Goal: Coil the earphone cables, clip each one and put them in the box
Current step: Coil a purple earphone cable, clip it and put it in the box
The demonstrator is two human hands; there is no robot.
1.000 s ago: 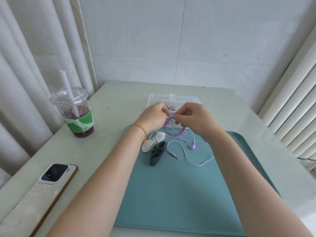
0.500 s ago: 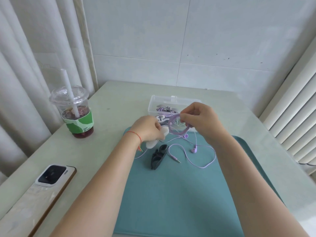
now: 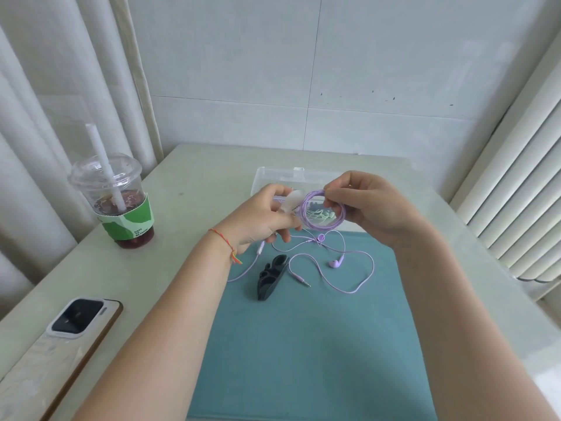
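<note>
Since a moment ago I've lifted the white clip [image 3: 290, 202] off the mat; my left hand [image 3: 263, 218] pinches it beside the purple coil [image 3: 322, 211], which my right hand [image 3: 365, 205] grips closed-fingered at its top. My hands half hide the clear box [image 3: 274, 175] behind; its contents are unclear. Loose cable [image 3: 349, 270] trails onto the teal mat [image 3: 303, 344] beside the black clip [image 3: 271, 276].

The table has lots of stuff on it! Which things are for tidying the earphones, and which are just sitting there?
For the job:
- purple earphone cable, coiled, held by the right hand
- white clip in the left hand
- black clip on the mat
- clear box

Just sitting there:
- drink cup
- phone
- teal mat
</note>
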